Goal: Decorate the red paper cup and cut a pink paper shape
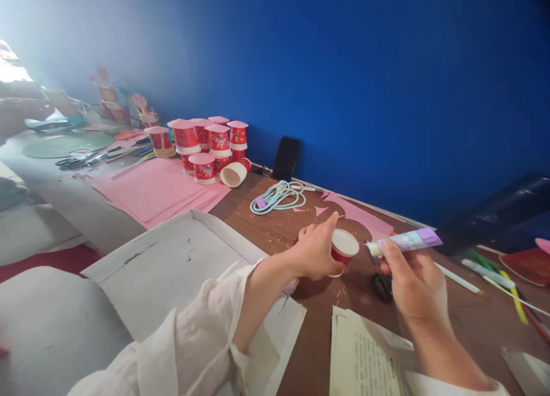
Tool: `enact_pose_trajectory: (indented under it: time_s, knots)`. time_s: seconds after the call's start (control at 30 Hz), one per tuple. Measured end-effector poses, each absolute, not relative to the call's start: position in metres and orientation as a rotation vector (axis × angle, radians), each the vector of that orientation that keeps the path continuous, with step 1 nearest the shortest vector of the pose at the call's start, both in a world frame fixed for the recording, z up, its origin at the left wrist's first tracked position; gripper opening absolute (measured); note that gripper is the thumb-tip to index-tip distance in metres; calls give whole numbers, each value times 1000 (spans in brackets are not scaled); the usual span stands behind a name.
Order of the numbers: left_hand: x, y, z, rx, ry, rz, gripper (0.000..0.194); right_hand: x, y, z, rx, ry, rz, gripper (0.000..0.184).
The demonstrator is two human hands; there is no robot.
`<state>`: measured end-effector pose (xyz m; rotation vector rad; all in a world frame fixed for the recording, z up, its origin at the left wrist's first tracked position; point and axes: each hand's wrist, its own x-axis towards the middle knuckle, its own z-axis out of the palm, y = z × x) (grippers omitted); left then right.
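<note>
My left hand [315, 251] is wrapped round a small red paper cup [344, 248], which stands on the brown table [275, 227] with its white bottom up. My right hand [415, 284] grips a lilac glue stick [406, 241], held level with its tip just right of the cup's rim. Whether the tip touches the cup I cannot tell. Black scissors [381, 282] lie on the table under my right hand.
A cluster of red cups with pink lids [210, 144] stands at the back left beside pink paper sheets [157, 189]. A coiled pale cable [279, 196], a black phone [286, 158], pens [494, 273], a flat white box lid [180, 264] and printed paper [365, 356] surround my hands.
</note>
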<state>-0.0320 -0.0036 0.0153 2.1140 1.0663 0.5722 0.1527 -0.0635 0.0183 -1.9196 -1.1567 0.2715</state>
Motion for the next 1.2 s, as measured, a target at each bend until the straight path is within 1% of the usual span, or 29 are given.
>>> enact_pose_trajectory:
  time_s: [0.1,0.17,0.3,0.4,0.47,0.57,0.63,0.83,1.0,1.07,1.2]
  knots:
    - [-30,-5,13,2058,1087,599,134,143,-65,22,-1837,-1209,281,58]
    - [-28,-6,12,2031,1127,634,138,137,-64,23,-1810,-1247,255,59]
    - [-29,-4,14,2041,1132,661,120,136,-60,22,-1871,-1266,191,58]
    - [-33,-3,19,2051,1077,612,116,144,-60,19,-1946,-1207,199,57]
    - [-35,-3,20,2035,1043,592,122,147,-62,17,-1952,-1162,233,57]
    - [-33,-4,18,2004,1069,606,142,147,-65,16,-1859,-1135,257,56]
    - [-30,-5,15,2002,1127,609,147,143,-67,16,-1814,-1148,250,55]
    - [-29,-4,13,2067,1103,617,123,136,-65,18,-1837,-1221,205,57]
    - [-36,-1,14,2121,1035,593,116,143,-63,15,-1910,-1202,185,56]
    - [-36,-2,15,2118,1032,566,121,146,-64,14,-1904,-1163,203,55]
    - [-31,-6,14,2064,1090,561,145,143,-66,14,-1816,-1134,224,56]
